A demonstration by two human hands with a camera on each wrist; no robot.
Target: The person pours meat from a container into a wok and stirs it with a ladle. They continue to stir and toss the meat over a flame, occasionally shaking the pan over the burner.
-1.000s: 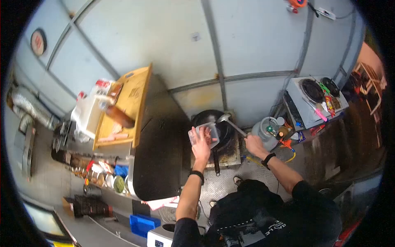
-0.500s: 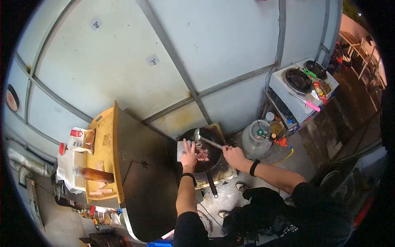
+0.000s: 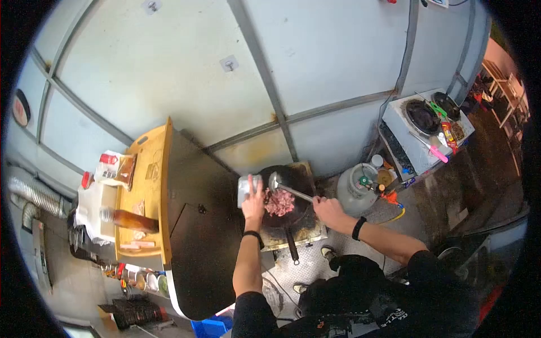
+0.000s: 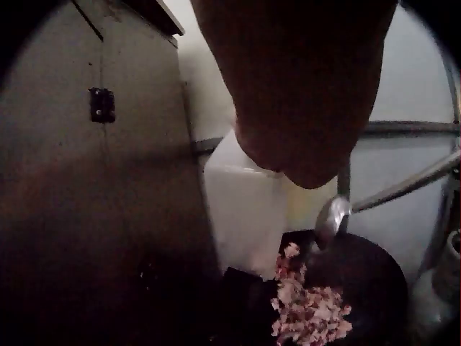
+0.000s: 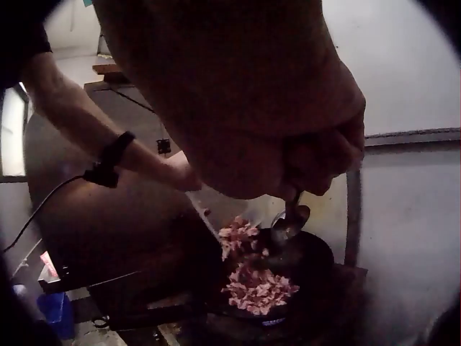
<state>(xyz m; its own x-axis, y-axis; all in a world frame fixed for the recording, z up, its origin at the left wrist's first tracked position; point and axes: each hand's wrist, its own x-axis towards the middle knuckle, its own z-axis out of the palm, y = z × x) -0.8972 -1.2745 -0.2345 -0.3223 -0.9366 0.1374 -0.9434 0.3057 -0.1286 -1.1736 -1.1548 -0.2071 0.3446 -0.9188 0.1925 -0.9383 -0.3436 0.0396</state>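
Note:
My left hand [image 3: 253,207] grips a pale see-through plastic container [image 4: 245,205], tilted on its side at the wok's left rim. Chopped pinkish meat [image 3: 280,204] lies in the black wok [image 3: 302,181], and in the right wrist view a clump spills from the container's mouth. My right hand [image 3: 329,213] holds a metal ladle [image 3: 297,194] by its handle, the fingers curled round it. The ladle's bowl [image 4: 333,218] hangs over the wok near the container and meat. In the left wrist view the forearm and hand hide part of the container.
The wok's handle [image 3: 292,248] points toward me over the stove's edge. A dark cabinet [image 3: 205,242] stands left, with a wooden tray [image 3: 151,186] holding a bottle [image 3: 132,219]. At right are a gas cylinder [image 3: 356,188] and a white stove [image 3: 414,132].
The left hand has tipped the container, and meat that was inside it now lies in the wok. The ladle has stayed over the wok; the head view has shifted.

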